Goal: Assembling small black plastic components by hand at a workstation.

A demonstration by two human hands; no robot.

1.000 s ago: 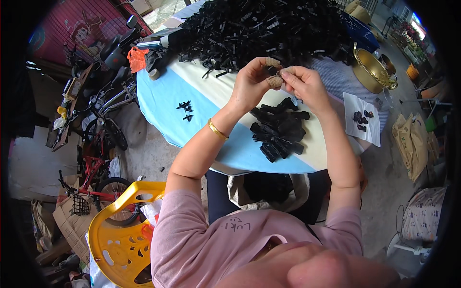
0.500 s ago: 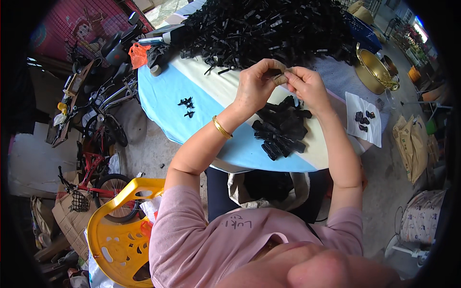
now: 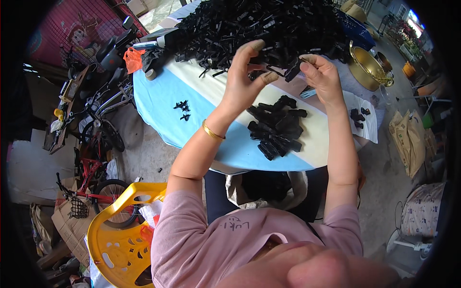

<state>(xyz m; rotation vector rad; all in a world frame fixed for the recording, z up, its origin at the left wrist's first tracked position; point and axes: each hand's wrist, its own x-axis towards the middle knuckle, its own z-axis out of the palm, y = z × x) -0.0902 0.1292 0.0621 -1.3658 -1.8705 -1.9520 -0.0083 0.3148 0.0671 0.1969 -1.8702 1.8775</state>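
My left hand point(image 3: 247, 74) is raised over the table with thumb and forefinger spread apart and nothing between them; tan covers wrap their tips. Facing it, my right hand point(image 3: 321, 77) pinches a small black plastic piece point(image 3: 291, 72), its fingertips partly covered too. Both hands are in front of a large heap of black plastic pieces point(image 3: 259, 29). Below them on the cloth lies a smaller pile of black pieces point(image 3: 276, 126). A few tiny black bits point(image 3: 181, 106) lie off to the left. Something light blue and slim point(image 3: 308, 93) shows beside my right wrist.
A striped cloth point(image 3: 161, 105) covers the round table. White paper point(image 3: 369, 134) with black lumps and a gold-coloured pot point(image 3: 362, 69) are at the right. An open sack point(image 3: 235, 192) sits at my lap. A yellow chair point(image 3: 108, 240) and bicycles point(image 3: 98, 125) stand left.
My hands, close together before, have moved apart. The left thumb and forefinger have opened, and a black piece now shows at my right fingertips. The view has shifted slightly.
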